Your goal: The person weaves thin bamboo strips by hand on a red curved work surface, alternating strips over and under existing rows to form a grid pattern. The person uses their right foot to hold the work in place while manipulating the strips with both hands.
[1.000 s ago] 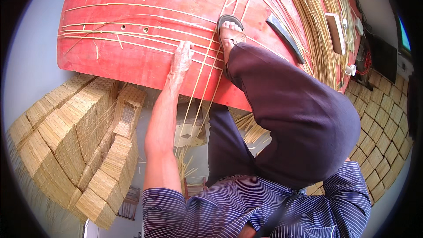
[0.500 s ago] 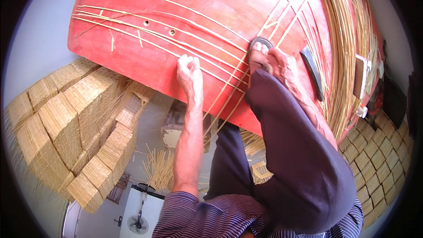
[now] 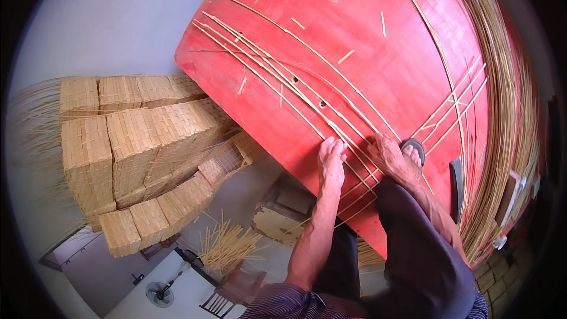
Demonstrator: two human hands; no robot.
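Note:
Pale, thin bamboo strips (image 3: 283,77) lie lengthwise over a red board (image 3: 384,77). Several others cross beneath my hands, making a loose lattice. My left hand (image 3: 332,162) is closed in a pinch at the strip nearest the board's front edge. Just to its right, my right hand (image 3: 390,155) rests with curled fingers on the strips farther back; exactly what its fingers grip is hidden. My sandalled foot (image 3: 413,152) stands on the board beside my right hand, over the crossing strips.
A dark curved blade-like tool (image 3: 455,189) lies right of my foot. Long strips in a thick bundle (image 3: 508,82) run along the right side. Stacked woven baskets (image 3: 142,153) stand at left, near cut strips (image 3: 227,248) on the floor. A stool (image 3: 280,215) sits under the board.
My right hand has moved from the right side of my foot to its left, onto the lengthwise strips near my left hand. The whole view has turned and shifted.

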